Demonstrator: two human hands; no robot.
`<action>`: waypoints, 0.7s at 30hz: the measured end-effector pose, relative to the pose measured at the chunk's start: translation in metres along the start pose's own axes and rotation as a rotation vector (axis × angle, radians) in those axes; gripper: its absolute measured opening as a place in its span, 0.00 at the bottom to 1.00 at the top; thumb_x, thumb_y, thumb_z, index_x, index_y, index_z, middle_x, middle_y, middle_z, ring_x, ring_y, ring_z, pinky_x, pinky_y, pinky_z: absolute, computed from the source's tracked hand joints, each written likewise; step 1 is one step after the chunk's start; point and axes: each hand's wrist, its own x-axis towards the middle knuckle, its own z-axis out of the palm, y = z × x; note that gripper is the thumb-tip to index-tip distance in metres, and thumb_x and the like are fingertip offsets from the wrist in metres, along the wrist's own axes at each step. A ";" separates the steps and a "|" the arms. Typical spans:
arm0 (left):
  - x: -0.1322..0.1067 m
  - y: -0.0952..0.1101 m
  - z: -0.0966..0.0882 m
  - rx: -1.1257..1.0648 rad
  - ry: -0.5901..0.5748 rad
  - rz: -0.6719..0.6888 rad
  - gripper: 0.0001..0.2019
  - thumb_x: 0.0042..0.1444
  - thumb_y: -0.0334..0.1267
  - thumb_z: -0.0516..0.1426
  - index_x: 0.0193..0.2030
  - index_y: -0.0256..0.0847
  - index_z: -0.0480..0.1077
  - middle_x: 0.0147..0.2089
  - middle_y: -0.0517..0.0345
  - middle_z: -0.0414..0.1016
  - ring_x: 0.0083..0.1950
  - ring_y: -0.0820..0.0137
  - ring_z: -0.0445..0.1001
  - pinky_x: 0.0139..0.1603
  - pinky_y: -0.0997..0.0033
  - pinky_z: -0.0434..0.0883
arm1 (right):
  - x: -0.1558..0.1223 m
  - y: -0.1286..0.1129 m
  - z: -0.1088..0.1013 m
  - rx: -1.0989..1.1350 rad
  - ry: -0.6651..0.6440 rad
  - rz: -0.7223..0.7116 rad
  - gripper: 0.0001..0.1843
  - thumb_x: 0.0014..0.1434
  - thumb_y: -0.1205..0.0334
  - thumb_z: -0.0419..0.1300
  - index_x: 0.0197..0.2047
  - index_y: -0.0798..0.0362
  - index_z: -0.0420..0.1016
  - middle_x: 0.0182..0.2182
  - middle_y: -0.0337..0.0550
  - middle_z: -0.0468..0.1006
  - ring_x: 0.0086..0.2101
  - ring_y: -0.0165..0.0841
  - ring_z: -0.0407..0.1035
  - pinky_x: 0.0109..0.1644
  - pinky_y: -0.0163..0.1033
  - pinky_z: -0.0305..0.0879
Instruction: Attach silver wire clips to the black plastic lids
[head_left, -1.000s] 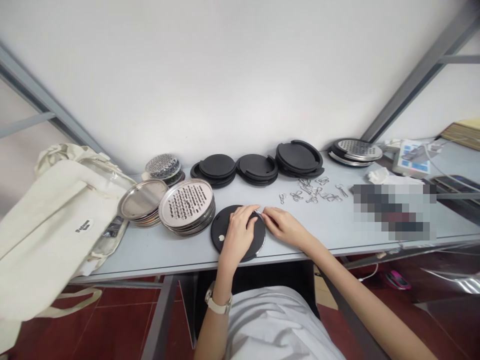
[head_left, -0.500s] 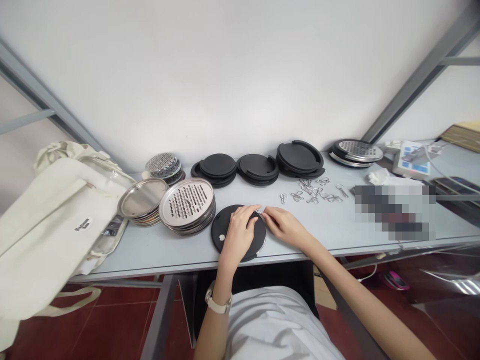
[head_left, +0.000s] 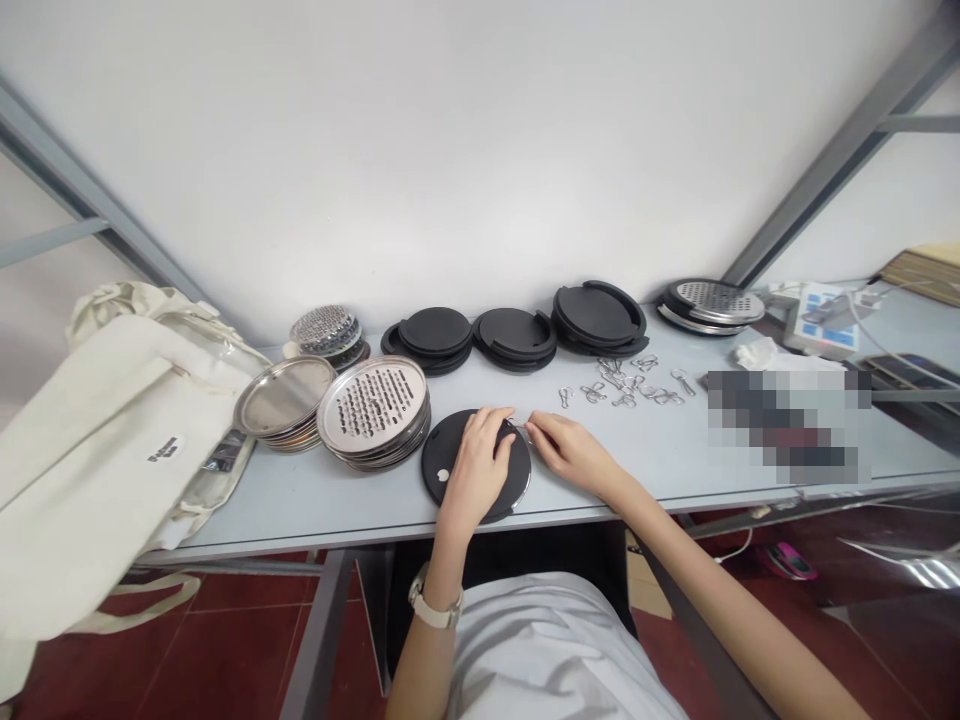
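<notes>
A black round disc (head_left: 444, 450) with a silver-edged rim and a small white spot lies near the table's front edge. My left hand (head_left: 480, 462) rests over it, with its fingers curled towards the far edge and its thumb bent in, holding the disc down. To its right, my right hand (head_left: 566, 452) has its thumb and forefinger pinched on a small metal clip (head_left: 522, 427) at the disc's upper right rim. The fingertips partly hide this clip. Several loose wire clips (head_left: 619, 375) are scattered behind my right hand.
Stacked metal grater plates (head_left: 375, 405) and plain metal lids (head_left: 285, 395) stand to the left. Black round holders (head_left: 517, 335) line the wall, with a grater plate in a black holder (head_left: 712, 303) farther right. A canvas bag (head_left: 127, 430) hangs at left; a blurred patch (head_left: 787, 425) covers something at right.
The fingertips of my left hand have drawn slightly back from the clip. My right hand still pinches at the rim, and the disc has barely moved.
</notes>
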 end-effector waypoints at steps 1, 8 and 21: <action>0.000 0.000 0.000 0.005 0.003 0.005 0.15 0.62 0.27 0.50 0.54 0.42 0.65 0.52 0.53 0.70 0.56 0.65 0.67 0.60 0.60 0.63 | 0.000 0.001 0.001 -0.011 -0.016 -0.018 0.13 0.68 0.62 0.44 0.31 0.51 0.59 0.24 0.38 0.64 0.26 0.32 0.61 0.33 0.36 0.57; 0.000 -0.001 0.001 0.013 0.004 0.033 0.15 0.62 0.26 0.50 0.53 0.43 0.66 0.51 0.55 0.72 0.54 0.65 0.68 0.58 0.61 0.64 | 0.000 0.004 0.005 -0.031 -0.039 -0.043 0.11 0.68 0.64 0.45 0.35 0.53 0.64 0.26 0.41 0.68 0.28 0.33 0.63 0.35 0.36 0.58; 0.002 0.001 -0.002 -0.006 -0.014 0.022 0.16 0.62 0.25 0.50 0.53 0.43 0.68 0.50 0.55 0.73 0.53 0.65 0.69 0.57 0.62 0.65 | -0.001 0.005 0.004 -0.013 -0.048 -0.050 0.12 0.68 0.62 0.46 0.32 0.52 0.62 0.25 0.39 0.65 0.26 0.32 0.61 0.33 0.35 0.56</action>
